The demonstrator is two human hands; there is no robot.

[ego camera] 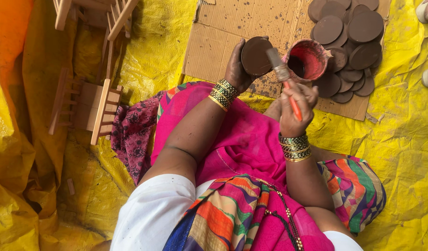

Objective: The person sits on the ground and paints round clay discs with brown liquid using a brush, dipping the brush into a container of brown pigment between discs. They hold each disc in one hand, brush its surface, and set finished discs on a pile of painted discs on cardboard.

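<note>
Paintbrush meets brown disc above our lap, beside the paint pot.

We hold a round brown-painted disc [256, 56] in our left hand [236, 69], fingers curled up behind it and gripping its edge, its flat face turned toward us. Our right hand [295, 108] is closed in a fist around the orange handle of a paintbrush [282, 79], whose bristles rest against the disc's right edge. Just beside the brush sits a small pot [307, 60] smeared red, with dark paint inside. It stands on a paint-flecked sheet of cardboard [223, 44], and to its right lies a heap of painted brown discs [351, 44], overlapping one another. Yellow plastic sheeting [404, 139] covers the ground around us. Well apart to our left lie small unpainted wooden toy chairs [88, 107].
</note>
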